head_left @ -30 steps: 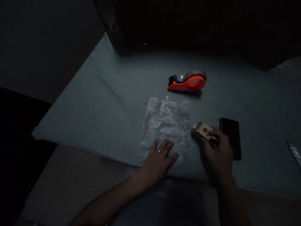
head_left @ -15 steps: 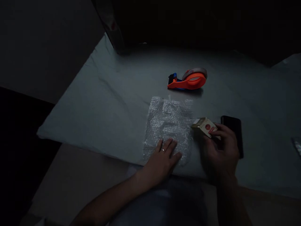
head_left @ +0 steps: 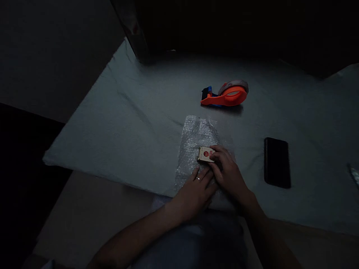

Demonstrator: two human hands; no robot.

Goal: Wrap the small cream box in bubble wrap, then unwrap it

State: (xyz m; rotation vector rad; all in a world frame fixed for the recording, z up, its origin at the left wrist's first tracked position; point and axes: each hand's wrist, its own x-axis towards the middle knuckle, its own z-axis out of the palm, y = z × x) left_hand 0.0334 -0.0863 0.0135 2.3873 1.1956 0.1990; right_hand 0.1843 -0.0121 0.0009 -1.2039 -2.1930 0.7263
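Over bubble wrap, a right hand is holding a small box

Nearest the viewer, bluish cloth is showing below the edge of a pale, veined tabletop. Just beyond that edge, the left hand is lying palm down on the bubble wrap, a ring showing on one finger. Its fingers are reaching forward, slightly apart, and are gripping nothing. The right hand is coming in from the other side, close against the left; whether the two are touching, I cannot tell. Its thumb and fingers are clamping the right end of the box, which is showing a pale face with a round red mark. The box is sitting over the middle of the wrap, just past the left fingertips; whether it is resting there or hanging just above, I cannot tell. To the right, well apart from both hands, a black phone is lying flat. At the right border, something shiny is showing only in part. Farther off, beyond the wrap, an orange tape dispenser with blue parts is resting on the tabletop. At the far side, a dark bulk is standing in deep shadow.
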